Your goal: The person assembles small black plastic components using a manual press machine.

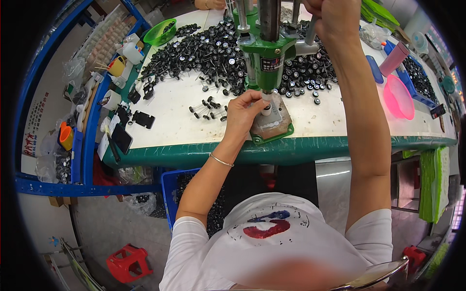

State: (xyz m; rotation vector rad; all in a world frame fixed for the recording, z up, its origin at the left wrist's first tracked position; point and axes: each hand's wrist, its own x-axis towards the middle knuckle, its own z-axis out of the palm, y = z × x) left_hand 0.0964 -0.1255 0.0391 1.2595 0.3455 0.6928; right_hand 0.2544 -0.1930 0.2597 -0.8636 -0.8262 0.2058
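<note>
A green hand press (264, 58) stands on the white table, its ram coming down over a metal base plate (273, 121). My left hand (245, 111) is at that plate, thumb and fingers pinched on a small black-and-white round part (266, 109) under the ram. The fingers partly cover this part. Raised at the upper right, my right hand (335, 22) is closed around the press lever (311, 32). Behind and beside the press lies a large heap of small black wheels (204, 56), many with thin metal pins. Several loose pinned wheels (209, 107) lie left of my left hand.
A green bowl (160, 33) is at the far left and a pink basket (398, 97) at the right. Near the left edge lies a phone (121, 139). A blue rack (94, 111) borders the left side. Below the green table edge is a blue crate (168, 201).
</note>
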